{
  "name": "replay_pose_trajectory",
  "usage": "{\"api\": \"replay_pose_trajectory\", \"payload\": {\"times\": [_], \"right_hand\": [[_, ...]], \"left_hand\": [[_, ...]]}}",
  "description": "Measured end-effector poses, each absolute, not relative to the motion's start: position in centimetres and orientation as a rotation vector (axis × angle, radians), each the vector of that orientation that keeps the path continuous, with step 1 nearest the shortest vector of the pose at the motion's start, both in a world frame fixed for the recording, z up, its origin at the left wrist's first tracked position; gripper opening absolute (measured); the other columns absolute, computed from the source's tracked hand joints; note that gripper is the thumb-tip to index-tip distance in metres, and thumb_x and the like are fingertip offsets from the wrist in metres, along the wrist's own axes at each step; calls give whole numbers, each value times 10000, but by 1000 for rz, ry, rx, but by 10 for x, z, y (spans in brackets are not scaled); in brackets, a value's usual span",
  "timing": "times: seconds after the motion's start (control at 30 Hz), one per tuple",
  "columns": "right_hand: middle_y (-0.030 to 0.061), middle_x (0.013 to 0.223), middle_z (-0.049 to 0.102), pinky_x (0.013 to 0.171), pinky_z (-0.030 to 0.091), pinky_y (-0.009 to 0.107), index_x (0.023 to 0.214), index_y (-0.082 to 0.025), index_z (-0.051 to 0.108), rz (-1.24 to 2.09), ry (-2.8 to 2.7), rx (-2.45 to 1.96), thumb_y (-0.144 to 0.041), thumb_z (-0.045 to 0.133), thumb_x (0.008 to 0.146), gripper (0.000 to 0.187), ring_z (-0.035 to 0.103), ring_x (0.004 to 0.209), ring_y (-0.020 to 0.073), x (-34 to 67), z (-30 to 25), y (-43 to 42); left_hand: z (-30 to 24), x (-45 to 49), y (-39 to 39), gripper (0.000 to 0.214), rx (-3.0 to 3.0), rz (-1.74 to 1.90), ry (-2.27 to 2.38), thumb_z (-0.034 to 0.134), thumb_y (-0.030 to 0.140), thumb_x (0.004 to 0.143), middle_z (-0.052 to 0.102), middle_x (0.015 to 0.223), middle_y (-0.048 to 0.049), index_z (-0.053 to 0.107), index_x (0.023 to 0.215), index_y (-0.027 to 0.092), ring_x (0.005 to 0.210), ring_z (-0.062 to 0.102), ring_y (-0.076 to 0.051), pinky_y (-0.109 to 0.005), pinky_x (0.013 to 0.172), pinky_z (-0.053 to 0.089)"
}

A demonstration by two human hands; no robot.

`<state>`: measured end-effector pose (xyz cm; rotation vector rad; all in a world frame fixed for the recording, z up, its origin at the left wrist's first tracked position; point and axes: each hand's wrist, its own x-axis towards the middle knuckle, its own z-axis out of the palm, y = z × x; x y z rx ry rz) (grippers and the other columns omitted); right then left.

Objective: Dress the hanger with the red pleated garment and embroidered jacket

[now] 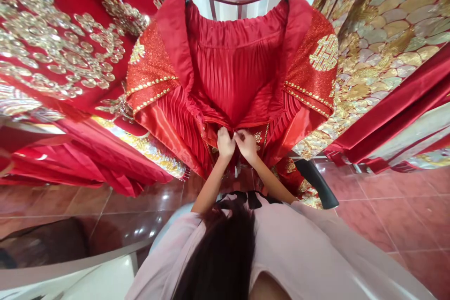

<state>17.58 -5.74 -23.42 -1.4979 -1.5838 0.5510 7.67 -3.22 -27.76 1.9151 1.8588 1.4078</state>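
A red pleated dress (pixel 232 61) with glittery gold-trimmed panels hangs in front of me from a rack. My left hand (pixel 225 143) and my right hand (pixel 247 145) meet at its lower front, close together, fingers pinched on the red fabric near a gold embroidered patch (pixel 258 137). Both hands are closed on the cloth. What lies between the fingertips is too small to make out. My pink sleeves and dark hair fill the bottom of the view.
Red garments with gold embroidery (pixel 52 47) hang at the left, a gold scale-patterned one (pixel 393 23) at the right. A black chair arm (pixel 316 183) sits by my right forearm. Reddish floor tiles (pixel 386 215) lie below, a white counter edge (pixel 87 272) at lower left.
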Motion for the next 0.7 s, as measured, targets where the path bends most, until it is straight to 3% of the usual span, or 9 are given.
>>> {"api": "replay_pose_trajectory", "payload": {"times": [0.07,0.17,0.4,0.53,0.7], "right_hand": [[48,781,641,707,399,234,854,-159,641,616,-1571,-1525,-309,526,849,189,557,701,142,171,-237,-52],[49,754,620,707,372,242,798,-160,628,723,-1544,-1547,-317,552,827,177,527,687,146,168,-241,-53],[-26,526,402,576,294,205,546,-159,395,1166,-1367,-1445,-259,507,784,281,364,535,79,156,-258,-76],[-56,499,353,492,264,181,557,-163,386,1445,-1192,-1335,-275,520,731,246,314,471,47,154,-257,-78],[-99,414,231,390,139,180,566,-171,412,1673,-983,-1232,-356,537,683,252,184,374,25,161,-236,-85]], "left_hand": [[-285,77,-26,92,1900,1338,1804,484,215,875,598,884,-116,544,832,160,892,575,-250,-376,803,496],[-296,79,-36,152,1882,1293,1716,437,147,890,595,840,-101,538,777,157,851,579,-226,-374,824,494],[-318,77,-79,108,1777,1245,1653,473,125,917,592,853,-36,558,852,113,820,587,-142,-300,782,498],[-319,70,-86,144,1716,1205,1691,432,89,900,588,802,-37,543,816,127,752,577,-138,-265,720,483],[-313,72,-91,193,1713,1128,1729,406,99,879,586,747,-52,530,741,153,722,575,-163,-261,682,471]]}}
